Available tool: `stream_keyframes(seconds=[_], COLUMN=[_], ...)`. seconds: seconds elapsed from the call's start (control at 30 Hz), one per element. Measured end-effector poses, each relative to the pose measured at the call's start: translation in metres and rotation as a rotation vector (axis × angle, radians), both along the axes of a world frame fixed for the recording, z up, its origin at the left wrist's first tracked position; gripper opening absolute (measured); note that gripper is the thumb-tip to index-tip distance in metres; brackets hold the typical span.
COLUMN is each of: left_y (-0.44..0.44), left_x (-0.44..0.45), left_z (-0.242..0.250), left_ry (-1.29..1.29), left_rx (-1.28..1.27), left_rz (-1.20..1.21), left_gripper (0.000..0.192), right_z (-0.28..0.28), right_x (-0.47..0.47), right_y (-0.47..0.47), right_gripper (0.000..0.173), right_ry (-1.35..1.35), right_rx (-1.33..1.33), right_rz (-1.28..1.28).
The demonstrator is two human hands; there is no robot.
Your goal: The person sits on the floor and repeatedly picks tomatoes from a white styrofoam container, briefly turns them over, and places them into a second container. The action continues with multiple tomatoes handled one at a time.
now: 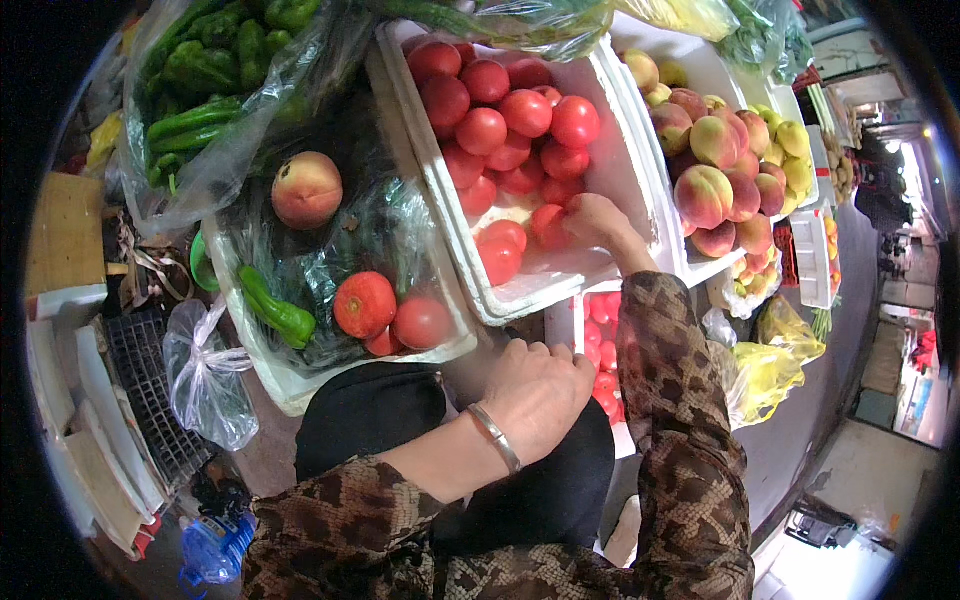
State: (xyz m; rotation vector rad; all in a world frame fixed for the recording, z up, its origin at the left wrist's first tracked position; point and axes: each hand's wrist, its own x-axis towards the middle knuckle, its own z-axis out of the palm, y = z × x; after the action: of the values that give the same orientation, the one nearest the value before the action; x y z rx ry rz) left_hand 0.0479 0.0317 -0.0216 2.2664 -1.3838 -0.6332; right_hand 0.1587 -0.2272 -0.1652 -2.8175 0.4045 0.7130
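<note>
Red tomatoes [511, 140] lie heaped in a white foam box [637, 180] in front of me. My right hand [596, 221] reaches into this box, its fingers against a tomato [550, 226] at the near end of the heap; whether they grip it is hidden. My left hand [536, 390], with a metal bangle [495, 437] on the wrist, rests over my knees with the fingers curled; its palm is hidden. To the left, a plastic-lined foam box [281, 394] holds a peach [307, 190], a green pepper [277, 309] and several tomatoes [365, 304].
A bag of green peppers [217, 67] stands at the upper left. Peaches [716, 165] fill a foam box at the right, near yellow plastic bags [769, 375]. More tomatoes [600, 345] lie in a lower box beneath my right forearm. A black plastic crate [154, 390] stands at the left.
</note>
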Motion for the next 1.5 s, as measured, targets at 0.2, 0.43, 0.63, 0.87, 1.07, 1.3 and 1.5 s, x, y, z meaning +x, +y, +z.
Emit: stream_keyframes(seconds=[0.2,0.43,0.63,0.87,1.07,1.3,1.5], left_y=[0.002,0.001,0.002,0.002,0.002,0.0,-0.002], left_x=[0.0,-0.001,0.001,0.004,0.006,0.01,0.013], left_z=[0.002,0.004,0.003,0.0,-0.003,-0.006,-0.006], left_ry=[-0.002,0.002,-0.02,0.023,0.011,-0.054,0.005], left_rx=[-0.02,-0.001,-0.038,-0.012,-0.036,-0.071,0.02], left_rz=[0.0,-0.012,-0.009,-0.002,0.004,-0.01,-0.02], left_gripper=[0.021,0.02,0.017,0.024,0.021,0.024,0.033], right_z=[0.018,0.038,0.03,0.046,0.08,0.11,0.107], right_x=[-0.01,0.02,0.066,0.063,-0.028,-0.145,-0.19], right_y=[-0.006,0.008,0.014,0.015,0.027,0.061,0.067], right_gripper=[0.043,0.065,0.068,0.086,0.096,0.114,0.091], right_ry=[-0.464,-0.865,-0.79,-0.724,-0.856,-0.68,-0.674], right_rx=[0.067,-0.006,-0.409,-0.22,1.259,2.351,2.177], right_rz=[-0.124,0.011,0.202,0.08,-0.425,-0.532,-0.803])
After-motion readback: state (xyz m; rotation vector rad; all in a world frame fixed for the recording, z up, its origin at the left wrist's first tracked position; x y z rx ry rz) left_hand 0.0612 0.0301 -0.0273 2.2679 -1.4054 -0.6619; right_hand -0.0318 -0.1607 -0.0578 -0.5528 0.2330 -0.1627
